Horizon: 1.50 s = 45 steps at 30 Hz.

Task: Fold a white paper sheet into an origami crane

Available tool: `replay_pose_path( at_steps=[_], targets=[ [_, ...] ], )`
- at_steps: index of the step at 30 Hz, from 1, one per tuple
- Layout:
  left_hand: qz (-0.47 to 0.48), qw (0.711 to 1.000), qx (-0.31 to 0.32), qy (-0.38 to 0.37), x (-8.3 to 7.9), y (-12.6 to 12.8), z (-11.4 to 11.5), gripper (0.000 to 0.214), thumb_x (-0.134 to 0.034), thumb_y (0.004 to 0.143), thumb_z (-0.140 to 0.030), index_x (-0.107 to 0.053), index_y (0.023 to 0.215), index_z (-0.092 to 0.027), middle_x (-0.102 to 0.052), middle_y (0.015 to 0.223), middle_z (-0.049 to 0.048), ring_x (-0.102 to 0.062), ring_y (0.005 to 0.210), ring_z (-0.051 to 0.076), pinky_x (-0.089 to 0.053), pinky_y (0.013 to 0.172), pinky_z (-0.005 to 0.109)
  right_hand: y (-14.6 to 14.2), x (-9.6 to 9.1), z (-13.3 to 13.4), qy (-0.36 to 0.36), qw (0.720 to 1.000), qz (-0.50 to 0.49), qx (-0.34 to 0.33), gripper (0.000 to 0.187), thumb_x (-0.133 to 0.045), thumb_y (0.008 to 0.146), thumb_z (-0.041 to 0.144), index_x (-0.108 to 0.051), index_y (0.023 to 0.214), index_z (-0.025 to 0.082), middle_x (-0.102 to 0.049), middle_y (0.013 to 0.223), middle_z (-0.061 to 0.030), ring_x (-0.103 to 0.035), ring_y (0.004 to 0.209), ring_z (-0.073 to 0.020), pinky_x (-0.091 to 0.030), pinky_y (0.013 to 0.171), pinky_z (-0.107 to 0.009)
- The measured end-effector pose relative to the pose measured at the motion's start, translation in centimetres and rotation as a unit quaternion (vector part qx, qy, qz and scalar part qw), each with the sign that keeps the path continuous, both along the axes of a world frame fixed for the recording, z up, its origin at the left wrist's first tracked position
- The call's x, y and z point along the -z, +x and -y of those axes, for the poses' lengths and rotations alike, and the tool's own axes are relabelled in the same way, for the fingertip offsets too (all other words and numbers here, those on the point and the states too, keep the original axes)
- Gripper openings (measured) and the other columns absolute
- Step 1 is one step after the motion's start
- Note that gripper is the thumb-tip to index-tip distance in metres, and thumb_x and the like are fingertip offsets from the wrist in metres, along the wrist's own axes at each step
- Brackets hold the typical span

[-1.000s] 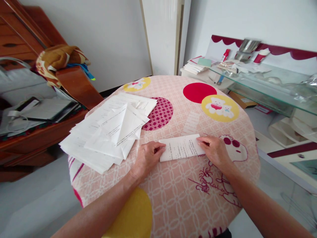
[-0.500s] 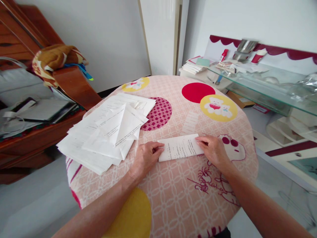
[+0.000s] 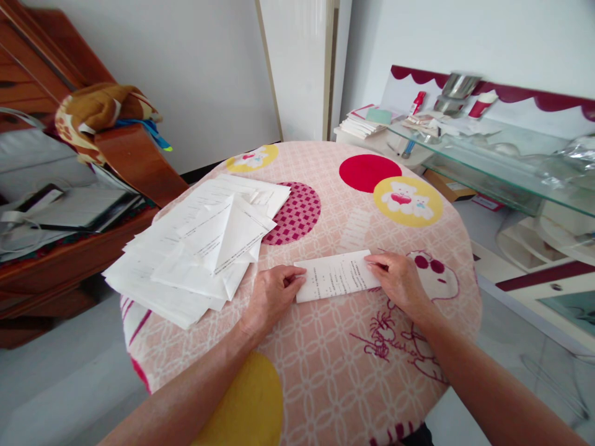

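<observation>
On the pink-clothed round desk (image 3: 325, 378), right of a paper pile (image 3: 195, 248), a long folded white printed sheet (image 3: 335, 276) lies flat, its ends pinched by the curled fingers of the left hand (image 3: 272, 296) and right hand (image 3: 398, 282).

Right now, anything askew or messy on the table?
Yes: the paper pile is fanned out crookedly, its left corner overhanging the table edge. The folded sheet lies flat.
</observation>
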<state>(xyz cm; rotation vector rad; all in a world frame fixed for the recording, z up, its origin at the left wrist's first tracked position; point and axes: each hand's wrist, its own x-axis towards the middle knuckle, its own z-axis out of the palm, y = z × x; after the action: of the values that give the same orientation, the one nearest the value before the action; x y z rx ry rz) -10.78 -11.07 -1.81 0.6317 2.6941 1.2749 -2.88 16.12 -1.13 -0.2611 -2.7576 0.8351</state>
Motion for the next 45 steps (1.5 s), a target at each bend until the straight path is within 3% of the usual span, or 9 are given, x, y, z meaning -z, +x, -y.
replay_pose_path(
  at_steps=[11,18,20,23,27,30,35,40,45],
  targets=[
    [-0.141,0.985,0.065,-0.081,-1.0,0.7,-0.2,0.019,-0.057,0.091,-0.019,-0.075,0.098,-0.017,-0.068,0.087,0.0058,-0.065,0.074,0.016,-0.052,0.070,0.027,-0.3,-0.5,0.3,0.018,1.000,0.022,0.013,0.023,-0.058,0.082,0.018,-0.079,0.092,0.019,-0.077,0.092,-0.0084,-0.069,0.083,-0.0241,-0.050,0.078,-0.034],
    [-0.268,0.953,0.125,-0.068,-0.3,0.0,-0.5,0.020,-0.056,0.087,-0.008,-0.071,0.098,-0.016,-0.060,0.125,0.0126,-0.058,0.115,0.026,-0.053,0.096,0.042,-0.5,-0.3,0.3,0.034,0.999,0.030,0.014,0.023,-0.058,0.082,0.018,-0.079,0.092,0.018,-0.077,0.092,-0.0096,-0.069,0.084,-0.0242,-0.050,0.079,-0.034],
    [-0.258,0.950,0.166,-0.063,0.2,-0.5,-0.5,0.027,-0.052,0.088,-0.007,-0.069,0.105,-0.018,-0.057,0.136,0.0106,-0.054,0.124,0.025,-0.050,0.102,0.045,-0.6,-0.3,0.3,0.037,0.999,0.027,0.014,0.022,-0.058,0.082,0.018,-0.079,0.090,0.019,-0.077,0.091,-0.0090,-0.069,0.084,-0.0237,-0.050,0.078,-0.033],
    [-0.202,0.943,0.258,-0.050,0.2,-1.2,-0.4,0.036,-0.043,0.092,-0.005,-0.068,0.114,-0.018,-0.061,0.135,0.0100,-0.061,0.120,0.020,-0.053,0.100,0.038,-0.6,-0.4,0.4,0.048,0.998,0.025,0.019,0.023,-0.057,0.083,0.018,-0.079,0.091,0.018,-0.077,0.091,-0.0100,-0.069,0.084,-0.0238,-0.049,0.077,-0.032],
    [-0.150,0.925,0.344,-0.064,-1.4,-1.9,-0.1,0.047,-0.040,0.093,-0.006,-0.063,0.129,-0.024,-0.059,0.140,0.0088,-0.059,0.125,0.021,-0.048,0.106,0.039,-0.7,-1.0,0.4,0.054,0.998,0.037,0.002,0.025,-0.055,0.083,0.017,-0.079,0.092,0.016,-0.078,0.090,-0.0104,-0.070,0.079,-0.0233,-0.049,0.073,-0.032],
    [-0.175,0.892,0.398,-0.121,-2.5,-1.7,-0.3,0.048,-0.042,0.094,-0.007,-0.060,0.133,-0.029,-0.058,0.141,0.0081,-0.057,0.126,0.022,-0.046,0.107,0.042,-0.7,-1.3,0.3,0.057,0.998,0.041,0.006,0.026,-0.056,0.084,0.020,-0.079,0.095,0.016,-0.078,0.092,-0.0110,-0.070,0.082,-0.0244,-0.049,0.075,-0.032],
    [-0.271,0.853,0.386,-0.223,-1.9,-0.3,-1.3,0.041,-0.052,0.097,-0.021,-0.056,0.137,-0.030,-0.058,0.139,0.0112,-0.055,0.125,0.026,-0.050,0.099,0.042,-0.9,-1.4,-0.2,0.082,0.995,0.051,-0.011,0.026,-0.057,0.086,0.023,-0.079,0.098,0.016,-0.078,0.094,-0.0107,-0.070,0.085,-0.0240,-0.048,0.075,-0.031],
    [-0.315,0.843,0.373,-0.228,-1.0,0.5,-1.4,0.040,-0.047,0.100,-0.022,-0.053,0.139,-0.028,-0.056,0.140,0.0130,-0.052,0.128,0.026,-0.045,0.105,0.042,-1.2,-2.5,0.1,0.174,0.981,0.084,-0.028,0.024,-0.055,0.087,0.022,-0.079,0.087,0.017,-0.077,0.087,-0.0116,-0.068,0.080,-0.0241,-0.043,0.068,-0.030],
    [-0.309,0.837,0.380,-0.244,-1.2,0.6,-1.3,0.041,-0.042,0.101,-0.020,-0.052,0.140,-0.027,-0.056,0.140,0.0125,-0.050,0.131,0.025,-0.044,0.106,0.041,-0.8,-4.7,3.0,0.245,0.963,0.104,-0.039,0.023,-0.052,0.087,0.016,-0.075,0.086,0.013,-0.075,0.087,-0.0161,-0.066,0.075,-0.0232,-0.036,0.061,-0.030]
  ],
)
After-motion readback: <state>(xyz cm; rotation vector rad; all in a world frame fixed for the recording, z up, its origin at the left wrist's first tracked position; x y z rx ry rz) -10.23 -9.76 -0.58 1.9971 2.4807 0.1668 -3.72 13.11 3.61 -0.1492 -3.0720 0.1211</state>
